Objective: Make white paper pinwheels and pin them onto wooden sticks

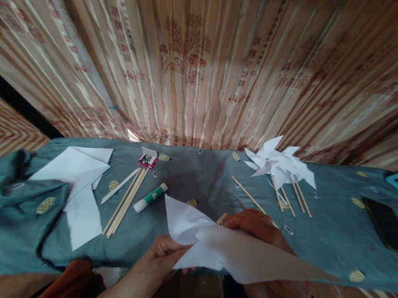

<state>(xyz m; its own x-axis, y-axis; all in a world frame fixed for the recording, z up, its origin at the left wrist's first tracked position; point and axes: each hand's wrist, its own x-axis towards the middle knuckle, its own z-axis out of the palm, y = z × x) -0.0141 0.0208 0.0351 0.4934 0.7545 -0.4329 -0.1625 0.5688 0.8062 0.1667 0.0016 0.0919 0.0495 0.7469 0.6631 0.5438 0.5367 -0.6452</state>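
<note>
A paper [243, 258] is held above the near edge of the tabletop [195, 177], folded over on itself, with one pointed flap raised toward the middle and a long flap running off to the right. The left hand [160, 258] is closed in a pinch on its lower left edge. The right hand [258, 226] is curled over the far side, and its grip is mostly hidden by the sheet, so it cannot be told what is held. A short wooden tip [221, 217] shows at its fingers.

The step in hand is judged to be the shaping of this paper. It would be done best with the pinch kept firm at the fold while the flaps are matched edge to edge, since a thin sheet held in the air is easily skewed or creased. Resting it on the tabletop would give a steadier line.

Sticks [125, 203], glue [149, 197] and spare sheets [76, 172] lie to the left. Pinwheels [280, 166] lie well apart at the right.
</note>
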